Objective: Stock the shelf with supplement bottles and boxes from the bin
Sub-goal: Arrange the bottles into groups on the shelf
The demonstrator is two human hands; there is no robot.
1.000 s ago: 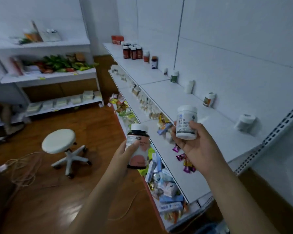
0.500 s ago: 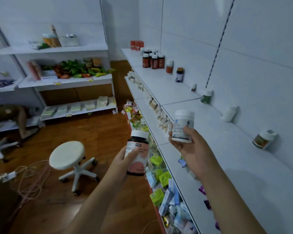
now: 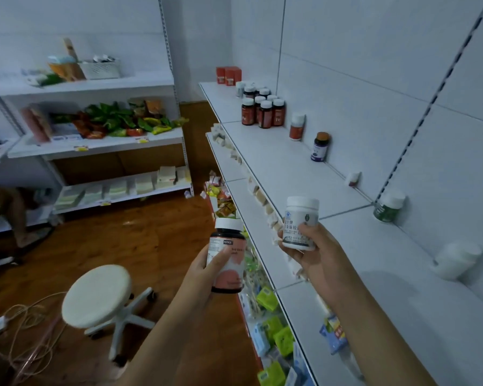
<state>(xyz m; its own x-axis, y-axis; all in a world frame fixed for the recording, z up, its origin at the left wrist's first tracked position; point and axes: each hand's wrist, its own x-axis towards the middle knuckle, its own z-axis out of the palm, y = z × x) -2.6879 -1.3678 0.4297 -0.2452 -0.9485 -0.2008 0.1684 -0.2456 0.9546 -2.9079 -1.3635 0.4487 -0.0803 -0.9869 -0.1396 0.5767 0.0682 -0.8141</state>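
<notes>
My left hand grips a dark bottle with a white cap and a pink label, held upright in front of the shelf edge. My right hand holds a white bottle with a white cap over the front part of the white top shelf. On that shelf stand a cluster of dark red bottles, two red boxes, a red-labelled white bottle, a small dark bottle, a green bottle and a white bottle lying down. The bin is not in view.
Lower shelves below the top one hold small boxes and snack packets. A white swivel stool stands on the wooden floor at the left, with cables beside it. Another white rack with packets fills the far left.
The view has swung and moved further along the shelf, bringing the cluster of red bottles closer. Both hands keep their bottles, roughly in the same pose.
</notes>
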